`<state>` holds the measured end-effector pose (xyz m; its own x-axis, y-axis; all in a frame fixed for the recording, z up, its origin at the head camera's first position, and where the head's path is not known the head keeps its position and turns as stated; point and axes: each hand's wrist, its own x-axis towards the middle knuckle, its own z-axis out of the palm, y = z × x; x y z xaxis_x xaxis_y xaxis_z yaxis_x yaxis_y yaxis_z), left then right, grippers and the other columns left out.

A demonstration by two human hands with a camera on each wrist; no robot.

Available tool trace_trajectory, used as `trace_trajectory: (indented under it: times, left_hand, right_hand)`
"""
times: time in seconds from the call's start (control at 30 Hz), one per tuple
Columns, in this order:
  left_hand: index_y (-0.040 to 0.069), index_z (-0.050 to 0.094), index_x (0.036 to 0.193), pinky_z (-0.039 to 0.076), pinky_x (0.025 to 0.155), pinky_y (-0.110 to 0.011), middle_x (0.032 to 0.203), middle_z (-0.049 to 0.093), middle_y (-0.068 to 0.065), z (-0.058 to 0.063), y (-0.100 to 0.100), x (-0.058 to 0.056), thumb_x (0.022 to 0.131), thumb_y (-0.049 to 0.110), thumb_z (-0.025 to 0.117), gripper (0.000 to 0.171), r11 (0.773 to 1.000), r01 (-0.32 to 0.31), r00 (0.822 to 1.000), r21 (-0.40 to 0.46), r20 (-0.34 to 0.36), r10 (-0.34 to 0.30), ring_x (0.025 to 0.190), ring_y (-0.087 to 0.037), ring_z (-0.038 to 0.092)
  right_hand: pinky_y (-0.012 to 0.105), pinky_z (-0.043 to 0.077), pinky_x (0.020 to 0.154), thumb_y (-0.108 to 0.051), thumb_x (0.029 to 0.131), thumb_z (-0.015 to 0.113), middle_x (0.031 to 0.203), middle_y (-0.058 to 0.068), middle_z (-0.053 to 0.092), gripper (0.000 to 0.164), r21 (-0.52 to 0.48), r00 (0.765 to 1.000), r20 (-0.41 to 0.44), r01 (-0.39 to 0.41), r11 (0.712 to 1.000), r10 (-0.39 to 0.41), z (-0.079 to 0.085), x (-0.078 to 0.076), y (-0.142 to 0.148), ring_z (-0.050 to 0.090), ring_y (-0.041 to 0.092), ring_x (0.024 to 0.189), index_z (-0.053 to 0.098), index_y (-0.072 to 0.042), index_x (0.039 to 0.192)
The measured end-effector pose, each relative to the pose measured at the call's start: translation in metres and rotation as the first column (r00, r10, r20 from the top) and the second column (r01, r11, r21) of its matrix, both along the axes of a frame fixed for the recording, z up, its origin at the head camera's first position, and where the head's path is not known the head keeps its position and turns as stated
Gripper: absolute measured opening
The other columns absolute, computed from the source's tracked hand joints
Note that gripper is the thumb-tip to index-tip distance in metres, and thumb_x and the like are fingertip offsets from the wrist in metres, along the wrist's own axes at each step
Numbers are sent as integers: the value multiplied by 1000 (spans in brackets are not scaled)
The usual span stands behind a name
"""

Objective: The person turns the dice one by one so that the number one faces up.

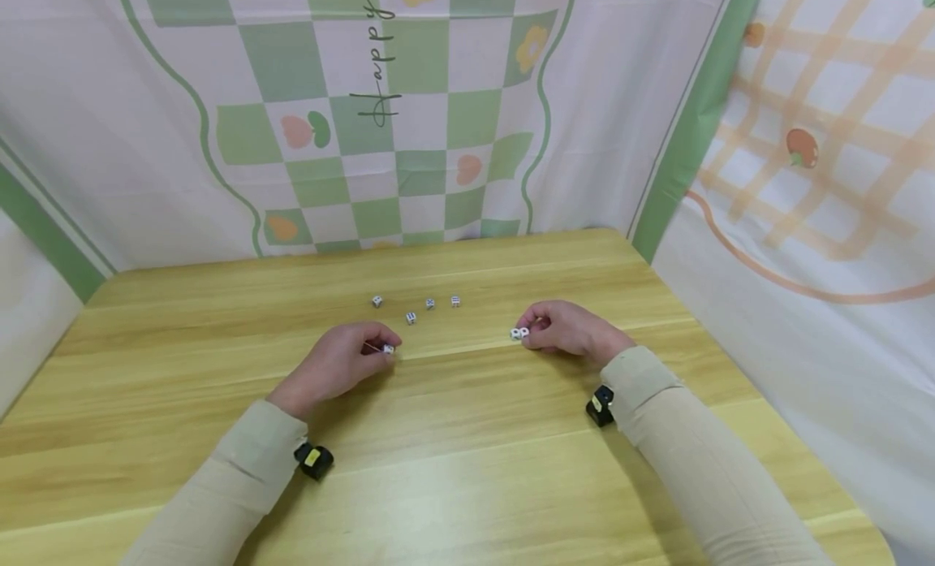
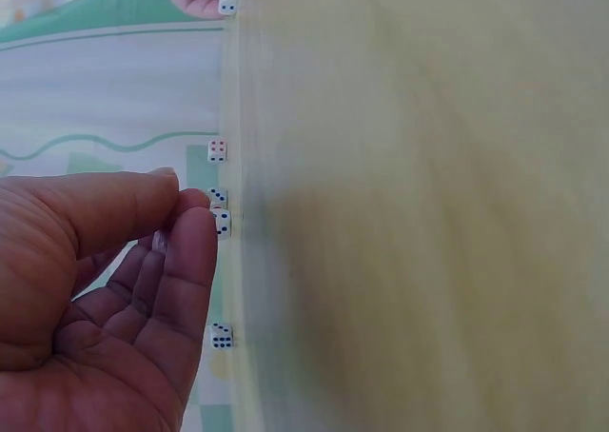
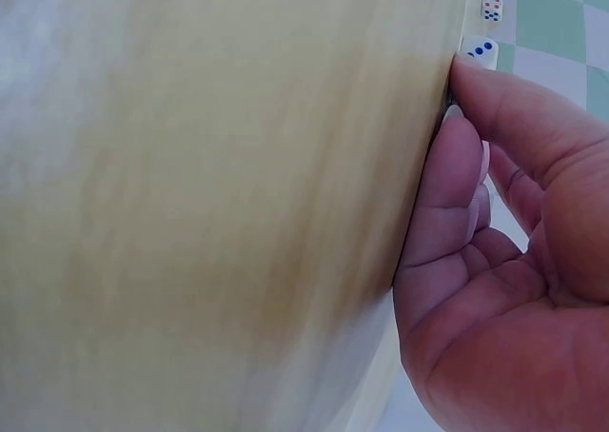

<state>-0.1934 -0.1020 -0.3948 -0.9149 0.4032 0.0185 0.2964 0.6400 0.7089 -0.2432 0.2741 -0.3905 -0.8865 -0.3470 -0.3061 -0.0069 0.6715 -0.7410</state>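
Observation:
My left hand rests low over the table, pinching a small white die between thumb and fingertips. In the left wrist view the fingers hide that die, and the thumb and index tips nearly meet. Across to the right, my right hand holds two white dice, side by side at its fingertips. One die with blue pips shows beyond the thumb tip in the right wrist view; the fingers there lie along the tabletop. Farther back between the hands are a die, another die and a third.
Another die lies behind my left hand. The light wood table ends at a hanging cloth with green and white checks. More cloth hangs along the right side. Each wrist wears a black camera.

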Motion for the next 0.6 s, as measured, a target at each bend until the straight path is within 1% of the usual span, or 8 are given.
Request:
trace_trajectory:
  times: [0.23, 0.47, 0.6]
  left_hand:
    - [11, 76, 112, 54, 85, -34, 107, 74, 0, 1, -1, 0, 98, 14, 73, 15, 1000, 0, 1000, 10, -14, 0, 94, -16, 63]
    - [11, 75, 111, 56, 84, -34, 110, 74, -3, 1, -1, 1, 95, 15, 76, 16, 998, -9, 999, 61, 43, 6, 98, -15, 69]
    - [11, 75, 108, 56, 82, -35, 109, 73, -4, 1, -1, 0, 94, 15, 76, 14, 998, -5, 999, 66, 35, 3, 96, -16, 68]
  right_hand:
    - [25, 46, 68, -10, 96, 73, 90, 3, 62, 19, -14, 1000, 5, 4, 1000, -4, 0, -1, 0, 53, 16, 77, 68, -5, 114]
    - [25, 47, 69, -10, 96, 73, 94, 4, 63, 20, -23, 1000, 11, 5, 1000, -4, -1, 0, 0, 53, 16, 79, 68, -3, 115]
    - [25, 47, 70, -10, 96, 73, 95, 5, 64, 21, -24, 1000, 13, 11, 1000, -11, 0, 0, 0, 54, 16, 80, 68, -3, 115]
